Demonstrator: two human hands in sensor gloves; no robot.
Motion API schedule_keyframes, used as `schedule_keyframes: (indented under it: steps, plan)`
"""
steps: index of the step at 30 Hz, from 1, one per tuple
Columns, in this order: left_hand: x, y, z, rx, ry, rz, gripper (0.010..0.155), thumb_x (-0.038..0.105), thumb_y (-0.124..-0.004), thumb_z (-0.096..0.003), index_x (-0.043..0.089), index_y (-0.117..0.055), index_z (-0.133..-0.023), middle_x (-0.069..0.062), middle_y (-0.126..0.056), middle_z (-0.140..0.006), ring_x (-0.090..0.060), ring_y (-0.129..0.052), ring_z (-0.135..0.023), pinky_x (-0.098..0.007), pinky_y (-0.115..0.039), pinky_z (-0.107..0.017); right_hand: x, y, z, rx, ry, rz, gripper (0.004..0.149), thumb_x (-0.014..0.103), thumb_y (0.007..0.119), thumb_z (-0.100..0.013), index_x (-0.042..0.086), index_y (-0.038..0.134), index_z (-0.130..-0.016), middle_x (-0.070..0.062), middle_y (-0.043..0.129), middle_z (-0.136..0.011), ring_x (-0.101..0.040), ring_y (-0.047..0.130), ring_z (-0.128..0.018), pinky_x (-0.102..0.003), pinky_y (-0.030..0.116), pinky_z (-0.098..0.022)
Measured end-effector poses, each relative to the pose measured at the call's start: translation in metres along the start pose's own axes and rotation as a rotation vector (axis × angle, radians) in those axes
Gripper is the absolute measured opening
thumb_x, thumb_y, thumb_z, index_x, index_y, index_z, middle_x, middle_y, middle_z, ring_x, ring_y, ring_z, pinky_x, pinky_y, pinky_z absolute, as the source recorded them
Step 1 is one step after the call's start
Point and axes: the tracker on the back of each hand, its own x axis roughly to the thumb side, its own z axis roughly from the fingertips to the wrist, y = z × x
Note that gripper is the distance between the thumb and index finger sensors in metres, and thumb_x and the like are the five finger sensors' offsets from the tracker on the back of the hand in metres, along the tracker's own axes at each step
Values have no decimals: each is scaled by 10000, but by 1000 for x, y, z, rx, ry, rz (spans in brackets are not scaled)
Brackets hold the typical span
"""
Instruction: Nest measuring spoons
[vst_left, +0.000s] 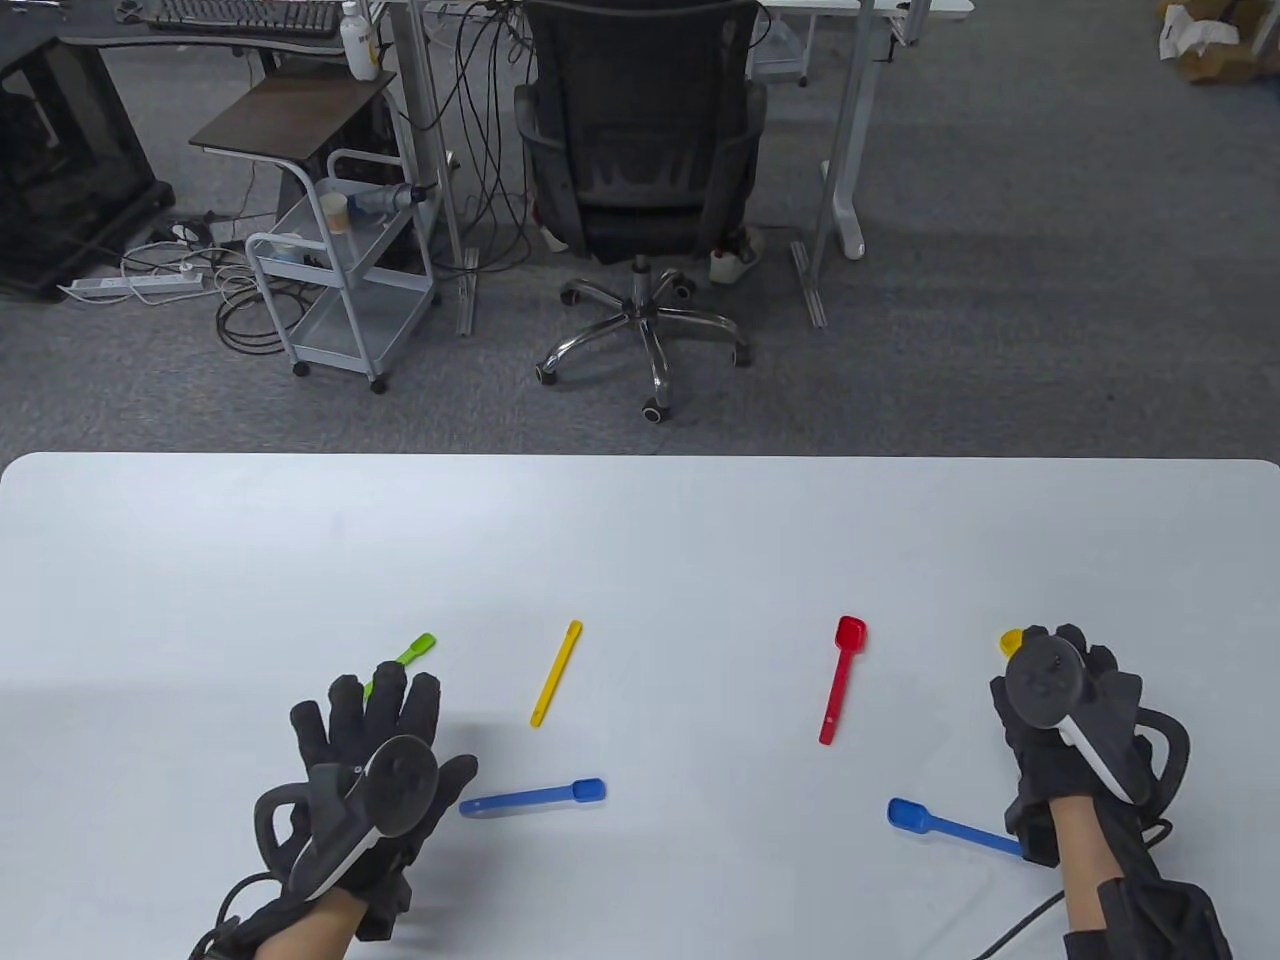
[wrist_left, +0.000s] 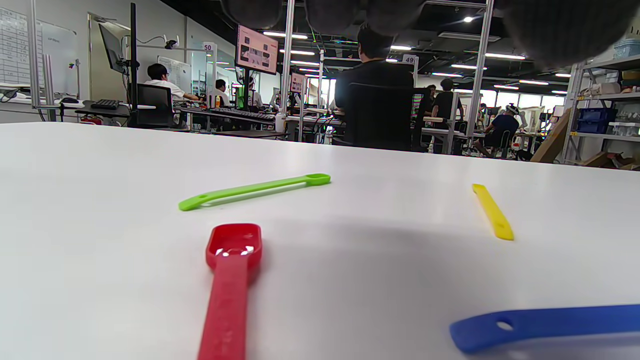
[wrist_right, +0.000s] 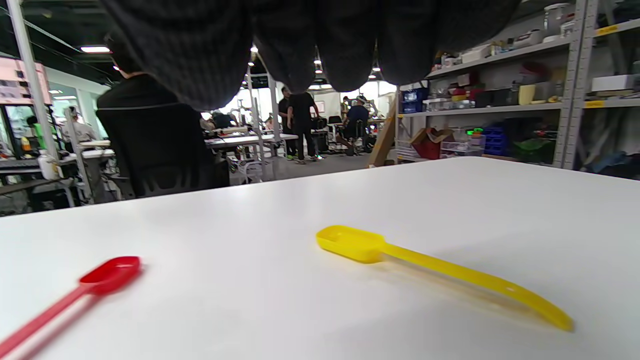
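Observation:
Several coloured measuring spoons lie apart on the white table (vst_left: 640, 540). My left hand (vst_left: 375, 705) hovers flat with its fingers spread over the handle of a green spoon (vst_left: 416, 649). The left wrist view shows that green spoon (wrist_left: 255, 190) and a red spoon (wrist_left: 230, 290) under the hand, neither touched. A thin yellow spoon (vst_left: 556, 686) and a blue spoon (vst_left: 535, 797) lie to its right. My right hand (vst_left: 1060, 690) hovers empty over a larger yellow spoon (wrist_right: 440, 270), whose bowl shows in the table view (vst_left: 1011, 640). Another red spoon (vst_left: 843, 680) and another blue spoon (vst_left: 950, 826) lie near it.
The table's far edge runs across the middle of the table view. Beyond it stand an office chair (vst_left: 640, 150) and a small cart (vst_left: 340, 280) on the carpet. Bare table surface stretches beyond the spoons.

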Motion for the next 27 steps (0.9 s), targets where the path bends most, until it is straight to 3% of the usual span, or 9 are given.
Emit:
schedule_keyframes:
  steps: [14,27]
  plan:
    - [-1,-1,0,-6,-8,4,865,711,-781,-400,349,-558,-1153,-18,-519,-1267,-495,-565,-1180,-701,-362,-817,-59,52,-19,145,218,57,653,406,809,-479,170,673,-1072,-184,637,-1198,-501,664,-1036,-634,571,-715]
    - [1,-4,0,-28,-12,-7,865,713,-779,-397,347,-564,-1150,-22,-531,-1263,-504,-581,-1170,-707,-371,-809,-73,72,-31,183,268,135,612,360,833,-477,178,712,-1049,-168,662,-1191,-489,677,-1037,-635,574,-717]
